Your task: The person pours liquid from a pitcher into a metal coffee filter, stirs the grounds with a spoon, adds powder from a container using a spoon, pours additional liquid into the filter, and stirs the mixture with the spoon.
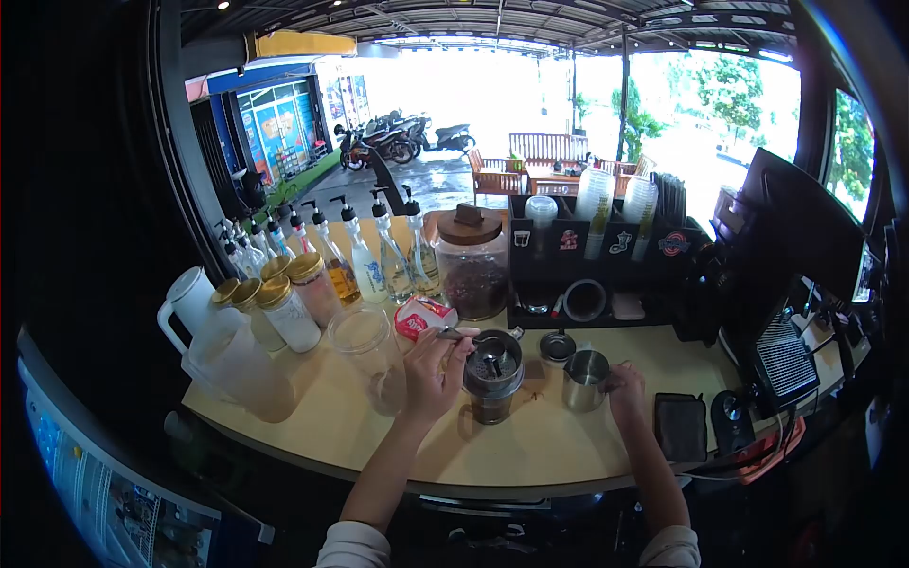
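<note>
My left hand point(436, 377) pinches a metal spoon point(453, 333) over a metal drip coffee filter point(500, 384). The filter sits on a glass point(490, 409) with dark contents, and a small upright knob shows inside it. My right hand point(625, 388) is closed at the side of a small steel pitcher point(584, 390), which stands on the counter right of the glass; its handle is hidden by the fingers. Behind these lies a small round metal lid point(557, 346). A red and white packet point(422, 316) rests just beyond my left hand.
Left are a clear plastic container point(365, 364), gold-lidded jars point(289, 317), jugs point(237, 364) and pump bottles point(365, 265). A wooden-lidded jar point(472, 275) and black cup organizer point(606, 241) stand behind. A black pouch point(680, 428) and machine point(791, 355) are right.
</note>
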{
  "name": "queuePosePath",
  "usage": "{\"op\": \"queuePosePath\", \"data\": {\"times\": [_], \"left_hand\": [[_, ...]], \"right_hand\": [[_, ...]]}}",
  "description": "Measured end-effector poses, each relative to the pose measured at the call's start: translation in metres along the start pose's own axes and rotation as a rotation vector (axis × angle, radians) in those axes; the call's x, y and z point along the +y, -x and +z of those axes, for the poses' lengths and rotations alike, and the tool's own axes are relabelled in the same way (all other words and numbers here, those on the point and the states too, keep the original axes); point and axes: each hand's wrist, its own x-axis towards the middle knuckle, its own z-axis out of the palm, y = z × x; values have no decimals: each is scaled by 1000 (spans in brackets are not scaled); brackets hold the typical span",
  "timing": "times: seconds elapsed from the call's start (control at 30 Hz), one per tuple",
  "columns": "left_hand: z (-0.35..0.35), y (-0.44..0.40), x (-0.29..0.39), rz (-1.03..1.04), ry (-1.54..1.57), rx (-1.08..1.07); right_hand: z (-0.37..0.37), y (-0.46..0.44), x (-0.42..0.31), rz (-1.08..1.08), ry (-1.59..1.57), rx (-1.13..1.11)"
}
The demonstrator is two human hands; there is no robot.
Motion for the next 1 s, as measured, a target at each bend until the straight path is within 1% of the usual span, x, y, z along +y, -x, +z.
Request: {"op": "queuePosePath", "data": {"times": [0.13,0.2,0.23,0.3,0.33,0.4,0.43,0.5,0.53,0.57,0.6,0.63,0.67,0.73,0.77,0.83,0.9,0.93,0.97,1.0], "left_hand": [[3,0,-1,11,21,10],[4,-1,-1,-5,22,-4],[3,-3,-1,-1,21,-2],[1,-6,3,27,8,-39],[-1,-8,5,31,9,-35],[-5,-13,11,114,-32,-110],[-4,-16,13,116,-29,-104],[-2,-22,14,320,-186,-189],[0,-22,16,322,-182,-188],[4,-22,17,387,-240,-220],[7,-22,19,453,-299,-252],[9,-23,21,457,-300,-252],[11,-22,23,485,-340,-265],[9,-21,23,509,-388,-277],[8,-20,21,499,-408,-270],[4,-20,21,482,-435,-262],[-1,-22,24,348,-260,-310],[-5,-19,23,338,-267,-308],[-10,-13,21,134,-127,-250],[-14,-7,20,-70,13,-190]], "right_hand": [[-8,4,14,-2,-103,-45],[-12,3,19,-36,19,-71],[-14,3,17,-39,18,-74],[-17,6,10,-80,230,-116],[-19,1,8,-84,230,-118],[-22,-9,4,-548,802,22],[-2,-1,-14,-554,805,19],[73,37,-69,-577,903,-340],[97,46,-80,-616,881,-461],[118,54,-88,-655,854,-580],[140,64,-97,-660,830,-631],[157,69,-101,-665,803,-683],[166,67,-98,-668,799,-684],[177,61,-91,-831,827,-769],[180,61,-91,-831,822,-775],[185,61,-91,-913,849,-770],[185,61,-91,-945,820,-750],[184,61,-92,-977,797,-721],[182,62,-94,-968,792,-731],[180,63,-95,-971,810,-692]]}}
